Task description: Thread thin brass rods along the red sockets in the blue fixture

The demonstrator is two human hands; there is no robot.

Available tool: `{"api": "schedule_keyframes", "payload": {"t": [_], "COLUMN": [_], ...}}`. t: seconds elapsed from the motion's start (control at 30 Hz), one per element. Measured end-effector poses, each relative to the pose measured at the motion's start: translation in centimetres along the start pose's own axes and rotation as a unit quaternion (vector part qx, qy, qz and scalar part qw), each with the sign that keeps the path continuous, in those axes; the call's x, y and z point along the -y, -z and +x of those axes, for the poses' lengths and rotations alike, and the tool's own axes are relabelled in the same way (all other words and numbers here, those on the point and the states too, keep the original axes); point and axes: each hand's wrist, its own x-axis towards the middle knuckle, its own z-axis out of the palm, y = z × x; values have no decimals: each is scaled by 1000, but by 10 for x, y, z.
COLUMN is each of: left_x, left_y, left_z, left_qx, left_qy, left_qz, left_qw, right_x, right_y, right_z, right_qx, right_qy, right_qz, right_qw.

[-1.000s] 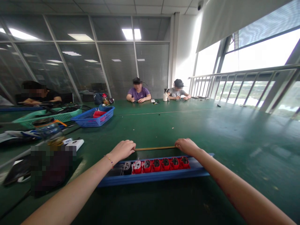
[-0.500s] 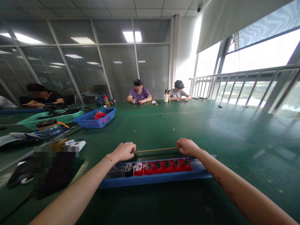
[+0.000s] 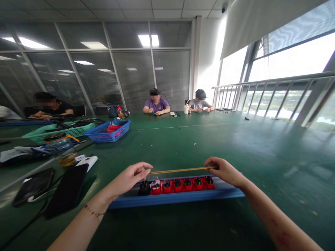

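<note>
A thin yellow rubber band [image 3: 180,170] is stretched between my two hands, its two strands running close together above the far edge of a long blue tray [image 3: 178,200]. My left hand [image 3: 134,174] holds one end between thumb and fingers, near the tray's left part. At the other end, the fingers of my right hand [image 3: 222,169] are closed on the band. In the tray stands a row of several red block-like pieces with dark tops [image 3: 177,185]. A black piece [image 3: 144,188] sits at the left end of that row, just below my left hand.
Two phones, a black one [image 3: 66,190] and another [image 3: 34,185], lie left with cables. Beyond them are a jar [image 3: 62,150], a blue basket [image 3: 107,137] and a green basket [image 3: 34,137]. Several people sit around the green table [image 3: 235,143].
Both hands have turned, opening the view of thumbs and fingers. My right hand has moved slightly right and down. The band now shows as two strands.
</note>
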Motion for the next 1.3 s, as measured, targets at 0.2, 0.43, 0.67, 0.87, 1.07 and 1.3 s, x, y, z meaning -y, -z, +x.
{"api": "schedule_keyframes", "payload": {"t": [0.2, 0.43, 0.67, 0.87, 1.07, 1.3], "left_x": [4, 7, 14, 13, 31, 136], "left_y": [-8, -6, -6, -10, 18, 96], "left_z": [-9, -12, -12, -14, -30, -86], "left_qx": [-33, -16, -12, -23, -131, -307], "left_qy": [24, 36, 48, 42, 62, 342], "left_qz": [-21, -33, 4, 57, 146, 359], "left_qw": [999, 999, 999, 997, 979, 812], "right_x": [10, 6, 2, 1, 6, 8], "right_y": [0, -13, -19, -20, -18, -18], "right_z": [-17, -15, -15, -16, -16, -17], "right_qx": [52, -29, -60, -40, -10, 10], "right_qy": [-12, -33, -37, -41, -44, -42], "right_qz": [49, -42, -91, -107, -107, -98], "right_qw": [997, 998, 993, 993, 993, 994]}}
